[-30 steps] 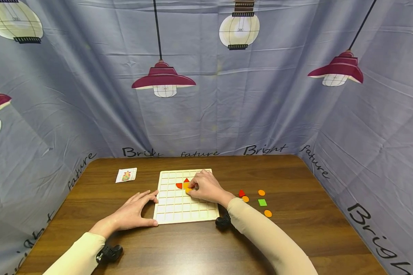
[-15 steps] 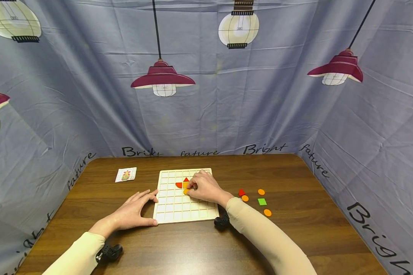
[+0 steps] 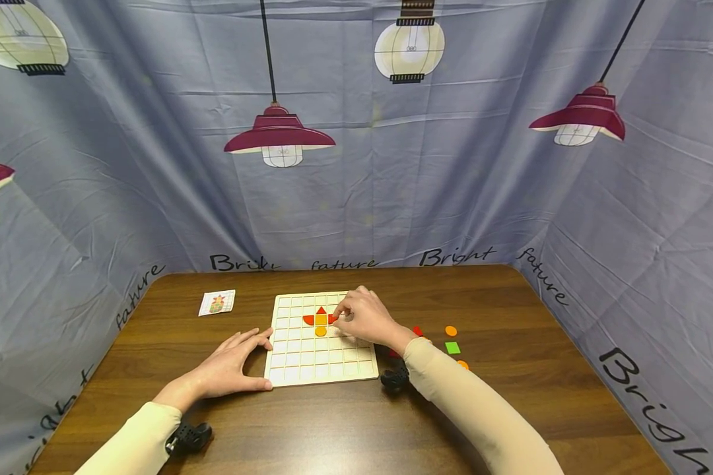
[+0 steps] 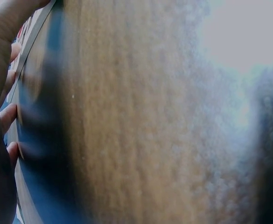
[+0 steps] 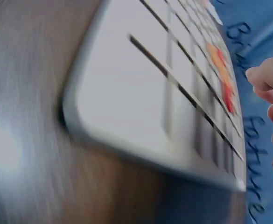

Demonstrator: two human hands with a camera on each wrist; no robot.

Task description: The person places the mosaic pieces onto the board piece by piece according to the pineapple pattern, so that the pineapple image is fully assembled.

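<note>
On a brown wooden table (image 3: 511, 409) lies a pale square board (image 3: 309, 359) scored into a grid of small cells, set near the middle of the tabletop in front of the person. In its upper rows sits a small cluster of flat coloured pieces: a red triangle (image 3: 321, 310) at the top, an orange square (image 3: 321, 320) just below it, a red half-round piece (image 3: 309, 320) to the left of that square, and an orange round piece (image 3: 321, 331) beneath it. A further red piece (image 3: 332, 318) lies just right of the orange square, at the fingertips of the right hand (image 3: 365, 320). That hand hovers over the board's upper right part with fingers curled; it seems to pinch or touch the red piece, but the grip cannot be told for sure. The left hand (image 3: 232, 366) rests flat on the table, fingers relaxed and spread, thumb and forefinger touching the board's left edge.

To the right of the board, partly hidden behind the right forearm, loose pieces lie on the table: an orange disc (image 3: 451, 330), a green square (image 3: 453, 348), and bits of red and orange peeking past the sleeve. Far left of the board lies a small picture card (image 3: 217, 303). Grey-blue cloth printed with lamps hangs behind and to both sides.

Both wrist views are blurred; the right one shows the board's near corner (image 5: 141, 116) and fingertips (image 5: 267, 77) above it.
</note>
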